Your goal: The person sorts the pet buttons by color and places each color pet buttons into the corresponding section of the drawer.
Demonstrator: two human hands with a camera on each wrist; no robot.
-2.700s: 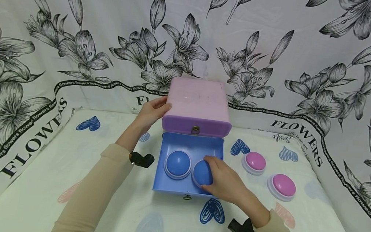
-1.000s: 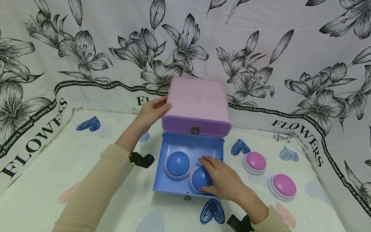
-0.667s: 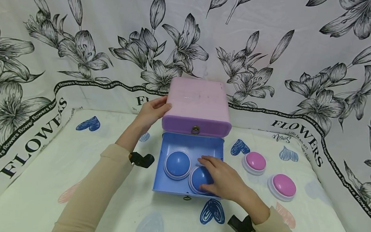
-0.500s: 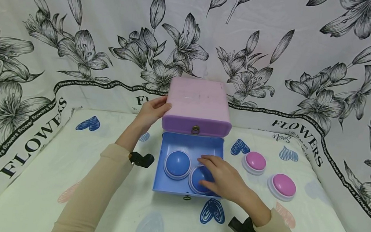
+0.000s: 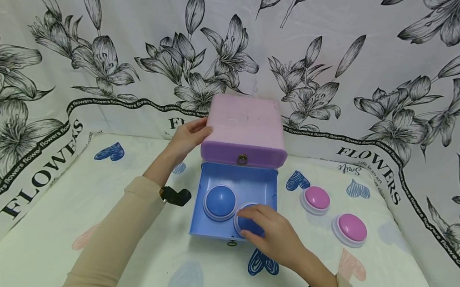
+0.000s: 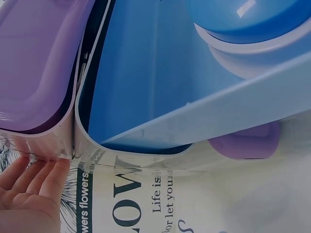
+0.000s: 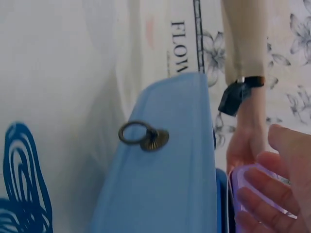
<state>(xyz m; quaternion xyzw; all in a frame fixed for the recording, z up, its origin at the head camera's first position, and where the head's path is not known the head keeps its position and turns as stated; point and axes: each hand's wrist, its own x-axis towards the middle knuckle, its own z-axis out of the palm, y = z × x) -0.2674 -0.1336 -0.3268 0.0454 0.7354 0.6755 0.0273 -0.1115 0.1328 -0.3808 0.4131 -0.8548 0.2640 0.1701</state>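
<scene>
A small two-drawer box (image 5: 246, 122) with a pink top and a purple upper drawer front stands at the back. Its blue lower drawer (image 5: 237, 176) is pulled out. Inside lie two blue dome-shaped push buttons on white bases: the left button (image 5: 220, 202) shows whole, while the right button (image 5: 252, 225) is partly covered by my hand. My left hand (image 5: 187, 137) rests against the box's left side, and in the left wrist view its fingers (image 6: 36, 182) lie straight on it. My right hand (image 5: 275, 234) hovers over the right button, fingers loosely bent, holding nothing.
Right of the drawer, two pink dome buttons, a nearer one (image 5: 352, 227) and a farther one (image 5: 317, 198), sit on the heart-patterned cloth (image 5: 137, 263). A brass ring pull (image 7: 136, 133) sticks out from the drawer front. A flower-printed curtain (image 5: 163, 19) hangs behind.
The right blue button has shifted left, close to the other one. My right hand has let go of it and drawn back toward me. My left hand stays on the box.
</scene>
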